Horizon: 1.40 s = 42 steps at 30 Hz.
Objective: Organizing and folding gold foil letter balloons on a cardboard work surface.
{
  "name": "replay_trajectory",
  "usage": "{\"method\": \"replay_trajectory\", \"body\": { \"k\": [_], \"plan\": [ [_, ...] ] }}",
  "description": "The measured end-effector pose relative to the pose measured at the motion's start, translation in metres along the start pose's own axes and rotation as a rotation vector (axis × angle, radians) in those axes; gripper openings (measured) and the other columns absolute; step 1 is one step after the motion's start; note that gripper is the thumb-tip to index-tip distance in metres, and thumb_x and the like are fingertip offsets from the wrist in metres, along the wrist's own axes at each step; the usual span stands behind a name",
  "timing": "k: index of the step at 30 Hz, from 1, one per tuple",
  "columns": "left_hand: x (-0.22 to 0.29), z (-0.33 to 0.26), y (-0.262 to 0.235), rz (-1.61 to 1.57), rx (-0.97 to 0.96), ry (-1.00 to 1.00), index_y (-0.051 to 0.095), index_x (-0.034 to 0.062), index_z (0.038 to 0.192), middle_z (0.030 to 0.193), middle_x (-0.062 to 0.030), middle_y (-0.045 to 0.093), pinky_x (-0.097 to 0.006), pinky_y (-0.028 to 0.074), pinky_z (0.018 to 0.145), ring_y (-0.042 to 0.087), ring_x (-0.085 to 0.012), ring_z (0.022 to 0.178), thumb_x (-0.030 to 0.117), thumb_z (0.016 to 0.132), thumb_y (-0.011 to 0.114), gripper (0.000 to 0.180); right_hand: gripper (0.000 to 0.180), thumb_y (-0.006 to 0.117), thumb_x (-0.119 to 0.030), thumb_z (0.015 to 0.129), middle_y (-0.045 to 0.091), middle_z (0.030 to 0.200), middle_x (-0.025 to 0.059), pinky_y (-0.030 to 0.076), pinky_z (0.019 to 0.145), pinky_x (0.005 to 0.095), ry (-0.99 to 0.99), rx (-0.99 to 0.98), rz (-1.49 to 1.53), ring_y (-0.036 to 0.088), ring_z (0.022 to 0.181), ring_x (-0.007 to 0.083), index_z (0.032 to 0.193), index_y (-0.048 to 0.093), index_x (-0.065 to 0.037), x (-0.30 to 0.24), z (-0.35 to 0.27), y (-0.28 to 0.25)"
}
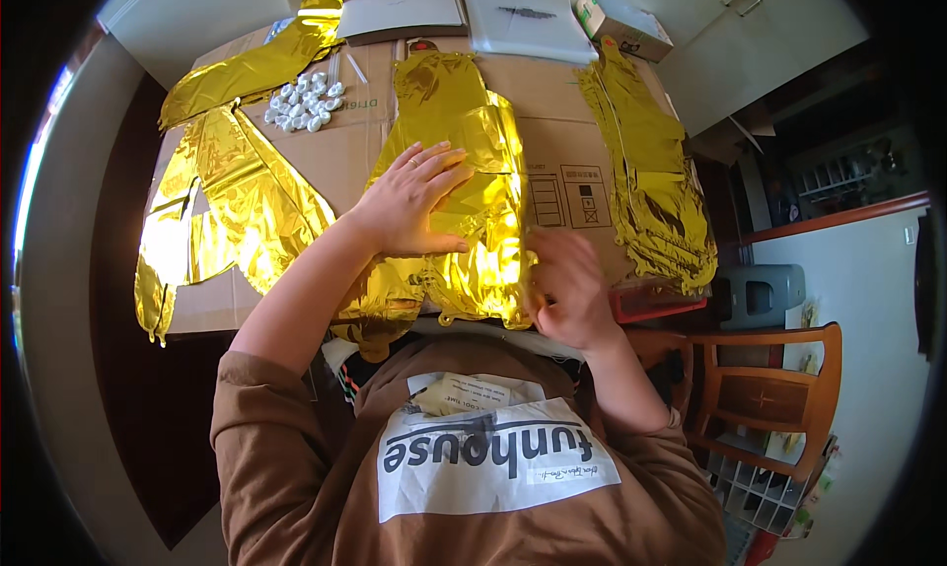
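A flat gold foil balloon (482, 211), not inflated and folded in layers, lies on the cardboard in front of me. My left hand (414, 199) rests flat on it with fingers spread, pressing the foil. My right hand (567, 282) is at the balloon's right edge, low on the sheet. Motion blurs its fingers, so I cannot see whether they grip the foil. More gold foil balloons lie flat around it: one at the left (212, 186), another at the far left (256, 68), and a long one at the right (646, 162).
A pile of small white rolls (304, 103) sits on the cardboard (552, 103) at the back left, near a thin white stick (357, 68). Along the far edge are a white box (402, 9), a clear plastic bag (530, 24) and a tissue box (623, 24). A wooden chair (764, 398) stands at the right.
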<state>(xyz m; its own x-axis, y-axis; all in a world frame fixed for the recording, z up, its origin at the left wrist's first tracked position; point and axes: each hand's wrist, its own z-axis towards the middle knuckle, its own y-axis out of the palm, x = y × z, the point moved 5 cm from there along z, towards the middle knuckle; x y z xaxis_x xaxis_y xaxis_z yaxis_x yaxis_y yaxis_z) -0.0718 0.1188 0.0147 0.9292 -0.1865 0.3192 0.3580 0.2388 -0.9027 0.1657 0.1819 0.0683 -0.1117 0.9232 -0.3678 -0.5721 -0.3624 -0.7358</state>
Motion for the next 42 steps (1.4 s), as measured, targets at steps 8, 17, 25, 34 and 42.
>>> {"method": "replay_trajectory", "body": {
  "k": [8, 17, 25, 34, 42],
  "plan": [
    [0.001, 0.001, 0.000, 0.011, 0.005, -0.034, 0.052, 0.0075, 0.144, 0.153, -0.0143, 0.047, -0.054, 0.027, 0.123, 0.038, -0.0335, 0.149, 0.015, 0.081, 0.067, 0.065, 0.027, 0.072, -0.019, 0.079, 0.071, 0.123, 0.0148, 0.036, 0.117, 0.0552, 0.123, -0.204, 0.332, 0.066, 0.119, 0.0309, 0.103, 0.070, -0.006, 0.025, -0.004, 0.010],
    [0.002, 0.004, -0.001, 0.006, -0.015, -0.043, 0.052, 0.0081, 0.145, 0.153, -0.0142, 0.047, -0.053, 0.026, 0.124, 0.038, -0.0336, 0.149, 0.011, 0.076, 0.065, 0.070, 0.053, 0.046, -0.036, 0.108, 0.044, 0.157, 0.0218, 0.030, 0.122, 0.0496, 0.391, -0.216, -0.201, 0.041, 0.147, 0.0318, 0.147, 0.050, 0.001, 0.121, 0.028, 0.042],
    [0.000, 0.005, 0.001, 0.008, -0.018, -0.031, 0.051, 0.0087, 0.145, 0.153, -0.0144, 0.048, -0.054, 0.027, 0.123, 0.038, -0.0329, 0.149, 0.014, 0.074, 0.067, 0.074, 0.063, 0.045, -0.044, 0.108, 0.035, 0.164, 0.0182, 0.018, 0.126, 0.0545, 0.247, -0.354, -0.179, 0.030, 0.153, 0.0328, 0.153, 0.042, 0.000, 0.105, 0.034, 0.067],
    [0.001, 0.006, -0.003, -0.020, -0.034, -0.035, 0.051, 0.0094, 0.146, 0.153, -0.0146, 0.048, -0.054, 0.027, 0.124, 0.037, -0.0333, 0.149, 0.019, 0.070, 0.070, 0.079, 0.062, 0.061, -0.043, 0.098, 0.047, 0.155, 0.0181, 0.020, 0.124, 0.0576, 0.150, -0.257, -0.297, 0.037, 0.148, 0.0373, 0.144, 0.055, -0.002, 0.098, 0.052, 0.049],
    [-0.002, 0.006, 0.001, 0.002, -0.049, -0.037, 0.050, 0.0090, 0.147, 0.153, -0.0153, 0.047, -0.054, 0.026, 0.124, 0.038, -0.0342, 0.148, 0.026, 0.067, 0.076, 0.087, 0.062, 0.059, -0.045, 0.100, 0.049, 0.153, 0.0183, 0.014, 0.125, 0.0582, 0.108, -0.360, -0.299, 0.037, 0.148, 0.0356, 0.141, 0.056, 0.001, 0.070, 0.045, 0.077]
  ]
}}
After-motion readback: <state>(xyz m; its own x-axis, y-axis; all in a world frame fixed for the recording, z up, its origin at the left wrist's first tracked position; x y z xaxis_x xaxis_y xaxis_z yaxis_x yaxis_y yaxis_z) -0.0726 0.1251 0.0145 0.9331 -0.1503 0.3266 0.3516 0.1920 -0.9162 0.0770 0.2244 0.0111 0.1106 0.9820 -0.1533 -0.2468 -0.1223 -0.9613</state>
